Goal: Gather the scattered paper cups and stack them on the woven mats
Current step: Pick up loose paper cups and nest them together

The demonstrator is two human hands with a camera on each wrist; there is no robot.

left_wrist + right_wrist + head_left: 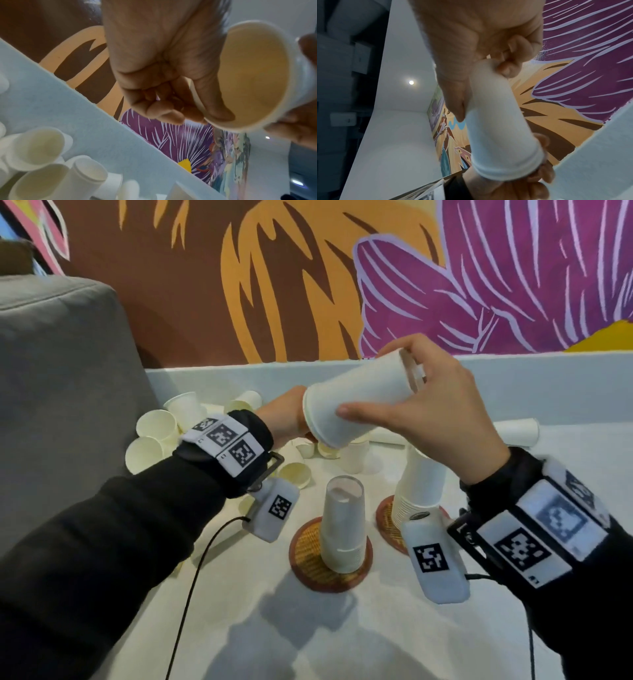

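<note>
My right hand grips a white paper cup on its side in the air, mouth pointing left. My left hand meets that mouth and pinches the rim, thumb inside, as the left wrist view shows. The right wrist view shows the cup running from my right hand down to the left hand. Below stand two upside-down cup stacks, each on a round woven mat: a short stack on the near mat, and a taller leaning stack on the right mat.
Loose cups lie heaped at the table's back left, with a few more behind the short stack. A grey cushion borders the left side. A long white tube of cups lies at the back right. A painted wall rises behind.
</note>
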